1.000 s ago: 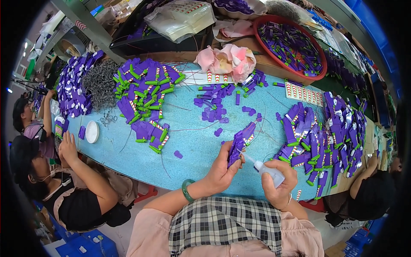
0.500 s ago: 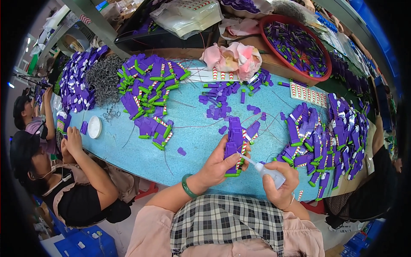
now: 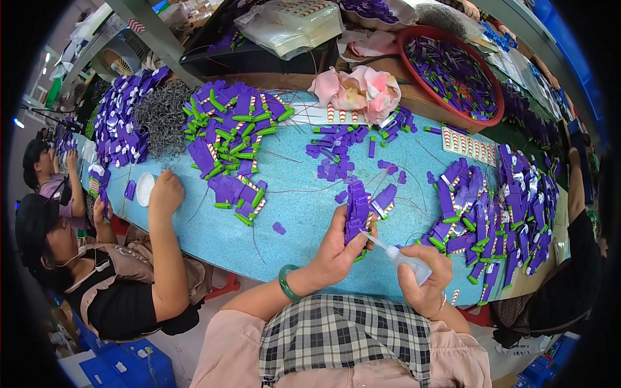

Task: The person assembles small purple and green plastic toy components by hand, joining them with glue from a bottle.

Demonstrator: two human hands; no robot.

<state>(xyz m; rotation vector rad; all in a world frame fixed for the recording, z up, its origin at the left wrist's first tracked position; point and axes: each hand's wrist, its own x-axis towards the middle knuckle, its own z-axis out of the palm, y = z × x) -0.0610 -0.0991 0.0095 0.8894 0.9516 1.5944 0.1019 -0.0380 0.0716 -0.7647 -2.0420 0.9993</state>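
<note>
My left hand (image 3: 333, 253) grips a purple plastic part (image 3: 356, 205) upright, with a red-and-white striped strip and some green along its side. My thumb presses near its lower end. My right hand (image 3: 428, 284) is closed around a small translucent squeeze bottle (image 3: 415, 266) with a thin nozzle. The nozzle tip meets the part close to my left thumb; I cannot tell whether it touches. Just past my left hand lies another purple piece (image 3: 385, 196) with a striped end. Smaller purple pieces (image 3: 336, 169) are scattered beyond it.
Purple-and-green parts are piled on the blue table (image 3: 213, 249) at left (image 3: 236, 129) and right (image 3: 479, 213). A red basin (image 3: 497, 119) of parts, crumpled pink paper (image 3: 356, 94) and a striped sticker sheet (image 3: 469, 145) lie farther back. At left, a co-worker's hand (image 3: 166, 192) is beside a white dish (image 3: 145, 189).
The purple part in my left hand has turned slightly, and the nozzle stays near my thumb. The co-worker's hand at left has reached across beside the white dish. The view has shifted slightly.
</note>
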